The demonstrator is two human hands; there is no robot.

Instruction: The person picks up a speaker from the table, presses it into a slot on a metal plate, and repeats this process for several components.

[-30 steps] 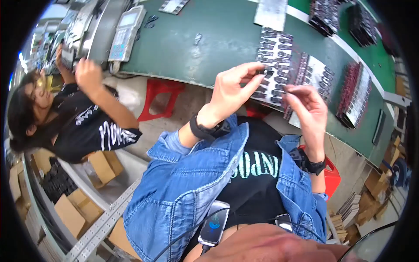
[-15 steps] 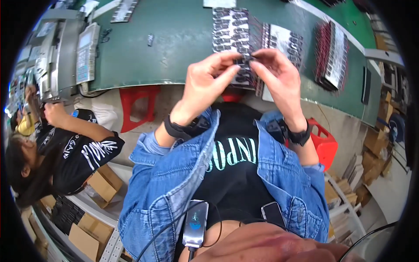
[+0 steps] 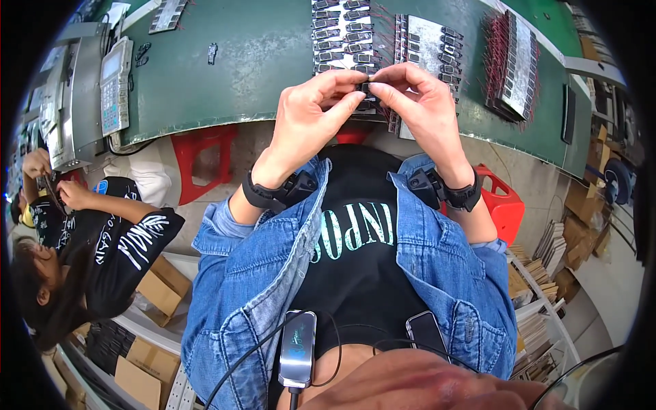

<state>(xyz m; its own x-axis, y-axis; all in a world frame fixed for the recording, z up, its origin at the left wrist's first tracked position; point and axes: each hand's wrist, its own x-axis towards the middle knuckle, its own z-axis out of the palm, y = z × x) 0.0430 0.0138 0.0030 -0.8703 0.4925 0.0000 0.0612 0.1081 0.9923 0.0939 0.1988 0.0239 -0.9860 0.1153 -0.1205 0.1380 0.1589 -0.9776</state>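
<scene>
My left hand (image 3: 309, 117) and my right hand (image 3: 425, 113) meet over the near edge of the green worktable (image 3: 260, 85). Between the fingertips of both sits a small black part (image 3: 365, 87), mostly hidden by the fingers. Directly beyond the hands lies a white sheet (image 3: 340, 49) bearing two columns of small black rectangular components. To its right is another pale board (image 3: 425, 48), with similar black pieces and reddish wires along its edges. Each wrist wears a black strap with a device on it.
At right lies a stack of boards (image 3: 516, 72) with red wires. Leftward are a loose black piece (image 3: 212, 53) and a machine with a keypad panel (image 3: 115, 85). A co-worker (image 3: 102, 239) sits at left. Red stools (image 3: 201, 160) stand below the table; cardboard boxes are behind.
The view has shifted, so the table items appear farther left and higher. Both hands still pinch the small black part. The co-worker's hands have come together.
</scene>
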